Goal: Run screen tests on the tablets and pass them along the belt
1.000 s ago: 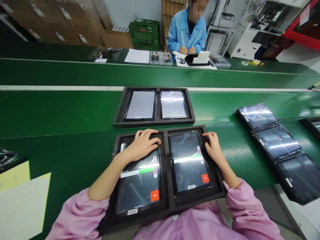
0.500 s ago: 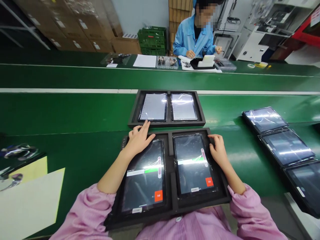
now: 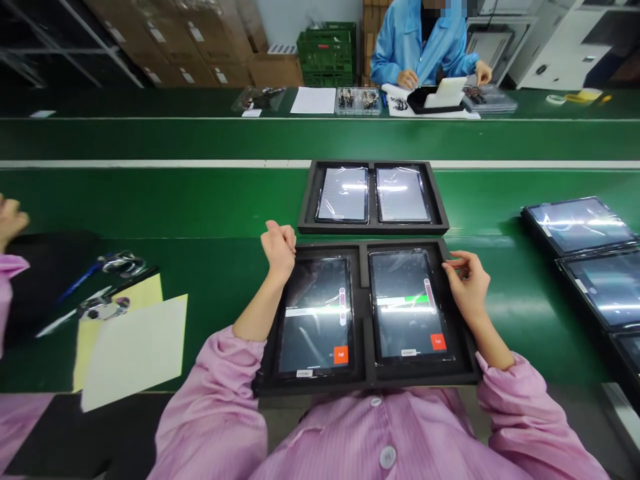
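In front of me lies a black tray (image 3: 369, 347) with two compartments, one tablet in each. The left tablet (image 3: 316, 333) and the right tablet (image 3: 410, 327) have dark screens with a green-and-white bar and a red "Fail" square. At the tray's upper left corner, my left hand (image 3: 279, 250) is curled into a fist; whatever is inside it is hidden. My right hand (image 3: 467, 280) pinches the tray's upper right edge between thumb and fingers. Just beyond stands a second black tray (image 3: 373, 229), holding two lit tablets with pale screens.
Several tablets (image 3: 583, 225) lie at the right. Papers (image 3: 137, 353), a blue pen (image 3: 79, 283) and crumpled clear plastic are on the left, where another person's hand (image 3: 10, 220) shows. Across the bench, a person in blue (image 3: 420, 47) works near a parts box (image 3: 358, 100).
My left hand has drawn back from the far tray's edge and curled its fingers. My right hand stays at the near tray's right edge. The view has shifted left and down.
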Motion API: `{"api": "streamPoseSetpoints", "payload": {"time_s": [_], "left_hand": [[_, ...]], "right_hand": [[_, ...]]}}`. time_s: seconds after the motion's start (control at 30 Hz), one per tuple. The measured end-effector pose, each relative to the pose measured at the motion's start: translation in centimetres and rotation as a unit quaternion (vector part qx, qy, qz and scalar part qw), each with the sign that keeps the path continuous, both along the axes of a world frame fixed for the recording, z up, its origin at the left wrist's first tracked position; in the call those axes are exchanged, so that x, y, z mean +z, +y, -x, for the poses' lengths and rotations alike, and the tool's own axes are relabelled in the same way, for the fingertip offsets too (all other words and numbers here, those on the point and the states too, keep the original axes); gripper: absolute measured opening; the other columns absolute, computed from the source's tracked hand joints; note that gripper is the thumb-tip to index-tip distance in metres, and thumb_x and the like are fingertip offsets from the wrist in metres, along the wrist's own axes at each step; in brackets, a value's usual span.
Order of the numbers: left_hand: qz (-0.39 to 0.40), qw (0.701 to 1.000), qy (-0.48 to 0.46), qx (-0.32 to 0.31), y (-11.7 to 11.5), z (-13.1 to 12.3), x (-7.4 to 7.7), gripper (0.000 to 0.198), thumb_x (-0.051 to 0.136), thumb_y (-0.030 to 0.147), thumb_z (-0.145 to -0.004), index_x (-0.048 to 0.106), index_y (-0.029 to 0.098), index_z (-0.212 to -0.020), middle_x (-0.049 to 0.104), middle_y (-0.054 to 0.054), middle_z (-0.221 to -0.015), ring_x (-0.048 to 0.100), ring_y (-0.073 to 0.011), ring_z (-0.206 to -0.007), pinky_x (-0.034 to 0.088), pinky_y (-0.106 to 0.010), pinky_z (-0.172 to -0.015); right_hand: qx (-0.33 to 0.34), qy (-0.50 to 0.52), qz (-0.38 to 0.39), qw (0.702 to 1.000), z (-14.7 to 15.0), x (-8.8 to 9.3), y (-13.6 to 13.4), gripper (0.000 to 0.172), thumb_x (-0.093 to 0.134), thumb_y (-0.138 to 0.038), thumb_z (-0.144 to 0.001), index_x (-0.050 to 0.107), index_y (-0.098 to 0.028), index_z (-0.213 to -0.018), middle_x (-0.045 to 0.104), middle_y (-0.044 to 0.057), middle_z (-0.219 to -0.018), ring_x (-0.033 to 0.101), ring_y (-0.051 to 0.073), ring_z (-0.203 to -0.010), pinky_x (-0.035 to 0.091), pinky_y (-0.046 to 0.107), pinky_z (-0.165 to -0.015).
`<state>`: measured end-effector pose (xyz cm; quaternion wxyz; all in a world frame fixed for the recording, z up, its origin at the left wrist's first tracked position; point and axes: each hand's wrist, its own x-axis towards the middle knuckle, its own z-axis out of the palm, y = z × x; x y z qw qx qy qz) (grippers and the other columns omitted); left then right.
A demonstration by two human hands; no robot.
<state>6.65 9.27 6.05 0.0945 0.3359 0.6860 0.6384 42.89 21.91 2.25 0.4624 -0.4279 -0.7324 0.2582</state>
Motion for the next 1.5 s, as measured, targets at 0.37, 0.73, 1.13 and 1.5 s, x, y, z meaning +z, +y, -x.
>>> {"api": "streamPoseSetpoints", "payload": {"time_s": [0.37,0.73,1.13,1.5], "left_hand": [[0.397,0.884,0.243,0.038,-11.0,-2.6,-0.2,0.055,0.056,0.058,-0.083,0.055,0.020,-0.122,0.043,-0.019,-0.141,0.039,-0.0404,-0.133,0.033,-0.064,-0.105],[0.327,0.933,0.101,-0.111,-21.9,-6.0,-6.0,0.092,0.054,0.053,-0.090,0.000,0.018,-0.155,0.017,-0.023,-0.159,0.019,-0.0385,-0.150,0.022,-0.061,-0.120],[0.390,0.858,0.170,-0.289,-22.2,-3.2,-4.1,0.086,0.048,0.035,-0.094,-0.012,0.030,-0.155,0.002,-0.020,-0.162,-0.002,-0.0390,-0.153,0.017,-0.068,-0.117],[0.400,0.838,0.196,-0.315,-21.8,-3.2,-3.7,0.086,0.047,0.041,-0.097,-0.015,0.031,-0.155,0.004,-0.021,-0.163,-0.004,-0.0405,-0.152,0.021,-0.068,-0.116]], "right_hand": [[-0.031,-0.008,-0.076,0.997,-4.1,2.6,-4.2,0.024,0.069,-0.033,-0.086,0.051,-0.021,-0.079,0.049,-0.008,-0.056,0.033,0.008,-0.037,0.027,0.023,-0.040],[0.298,-0.137,-0.270,0.905,-1.3,1.6,-12.4,0.029,0.039,-0.030,-0.103,0.061,-0.014,-0.091,0.058,0.004,-0.072,0.051,0.017,-0.063,0.036,0.034,-0.064],[0.323,-0.200,-0.218,0.899,-1.7,0.5,-12.0,0.044,0.034,-0.044,-0.102,0.070,-0.019,-0.100,0.062,0.011,-0.101,0.055,0.024,-0.087,0.039,0.042,-0.080],[0.350,-0.226,-0.201,0.887,-1.6,0.7,-12.0,0.043,0.038,-0.042,-0.103,0.075,-0.021,-0.097,0.059,0.014,-0.118,0.052,0.028,-0.099,0.038,0.046,-0.086]]}}
